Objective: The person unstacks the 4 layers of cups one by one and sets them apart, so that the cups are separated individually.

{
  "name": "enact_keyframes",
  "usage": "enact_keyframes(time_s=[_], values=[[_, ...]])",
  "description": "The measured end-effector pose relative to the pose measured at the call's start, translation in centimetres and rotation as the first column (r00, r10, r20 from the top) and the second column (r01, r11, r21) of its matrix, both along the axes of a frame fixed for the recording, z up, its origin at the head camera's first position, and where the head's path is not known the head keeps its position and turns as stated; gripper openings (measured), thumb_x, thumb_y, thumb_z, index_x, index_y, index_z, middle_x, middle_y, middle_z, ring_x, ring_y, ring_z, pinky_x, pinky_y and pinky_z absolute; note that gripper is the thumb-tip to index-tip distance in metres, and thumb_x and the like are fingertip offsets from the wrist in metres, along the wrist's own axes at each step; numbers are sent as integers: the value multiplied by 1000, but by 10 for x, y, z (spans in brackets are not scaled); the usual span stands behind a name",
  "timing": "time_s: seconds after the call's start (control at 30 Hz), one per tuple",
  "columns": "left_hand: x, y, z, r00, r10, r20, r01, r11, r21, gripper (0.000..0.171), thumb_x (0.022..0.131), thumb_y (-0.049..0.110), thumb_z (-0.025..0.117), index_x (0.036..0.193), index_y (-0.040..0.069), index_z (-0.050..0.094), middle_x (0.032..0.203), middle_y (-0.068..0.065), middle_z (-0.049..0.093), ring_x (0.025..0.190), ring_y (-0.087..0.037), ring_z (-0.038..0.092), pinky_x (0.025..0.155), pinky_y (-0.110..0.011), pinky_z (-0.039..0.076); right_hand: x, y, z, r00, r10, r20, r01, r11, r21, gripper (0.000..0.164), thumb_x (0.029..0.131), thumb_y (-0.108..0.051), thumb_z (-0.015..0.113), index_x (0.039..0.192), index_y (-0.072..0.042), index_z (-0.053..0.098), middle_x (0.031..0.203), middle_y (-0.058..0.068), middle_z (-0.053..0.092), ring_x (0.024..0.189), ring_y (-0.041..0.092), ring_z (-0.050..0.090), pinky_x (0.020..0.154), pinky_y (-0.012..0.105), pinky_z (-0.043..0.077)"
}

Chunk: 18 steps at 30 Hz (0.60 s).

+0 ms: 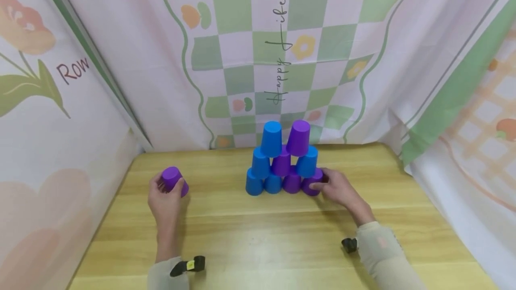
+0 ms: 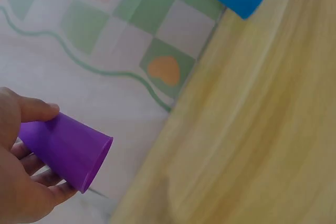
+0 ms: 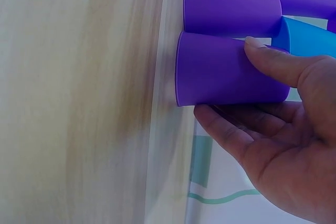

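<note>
At the left of the table my left hand (image 1: 165, 198) grips a purple cup (image 1: 172, 179), mouth down, thumb on one side and fingers round the other. In the left wrist view this purple cup (image 2: 71, 150) shows its wide rim pointing away from the palm. Further right stands a pyramid of upturned blue and purple cups. My right hand (image 1: 336, 186) holds the purple cup (image 3: 226, 72) at the right end of its bottom row, thumb on the near side, fingers behind. On the top level sit a blue cup (image 1: 272, 139) and a purple cup (image 1: 298, 138), side by side with a gap.
The pyramid's middle row has a blue cup (image 1: 260, 163) at its left, a purple one between, and a blue cup (image 1: 307, 161) at its right. Behind the wooden table (image 1: 250, 240) hangs a checked curtain (image 1: 238, 53), close to the stack. Printed cloth flanks both sides.
</note>
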<state>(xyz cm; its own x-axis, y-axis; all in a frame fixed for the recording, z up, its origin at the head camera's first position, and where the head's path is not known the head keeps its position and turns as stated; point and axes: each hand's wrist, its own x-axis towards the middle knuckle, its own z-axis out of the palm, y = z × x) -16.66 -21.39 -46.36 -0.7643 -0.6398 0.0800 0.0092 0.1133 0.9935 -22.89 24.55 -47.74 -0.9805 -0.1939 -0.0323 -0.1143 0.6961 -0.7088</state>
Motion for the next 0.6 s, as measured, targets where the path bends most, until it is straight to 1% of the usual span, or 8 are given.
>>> enact_keyframes(time_s=[0.1,0.27,0.47,0.6], values=[[2,-6,-6,1000,25,6,-25,1000,8,59,92,1,76,145,-4,51,145,-29,57,135,-43,56,118,-56,45,1,-1,0,1000,-6,3,6,1000,-1,47,97,-24,74,134,2,64,120,20,74,106,33,70,87,47,61],[4,-14,-12,998,57,25,-58,998,27,59,93,0,74,147,-2,50,148,-30,55,139,-45,53,120,-58,42,2,-3,1,1000,-1,6,1,1000,-11,48,97,-21,74,136,5,62,123,23,72,110,35,70,90,50,61],[3,-21,-20,997,67,49,-69,996,48,61,94,0,73,150,-1,47,152,-29,52,143,-44,49,123,-57,38,2,-3,1,1000,-1,-7,1,1000,-14,48,96,-19,74,135,6,62,121,23,73,109,35,70,90,50,61],[3,-22,-23,996,68,57,-71,996,56,63,94,1,73,151,-1,46,154,-28,50,145,-43,48,124,-57,37,2,-4,1,1000,1,-17,-2,1000,-11,47,95,-18,75,133,7,63,117,22,74,105,34,70,88,49,61]])
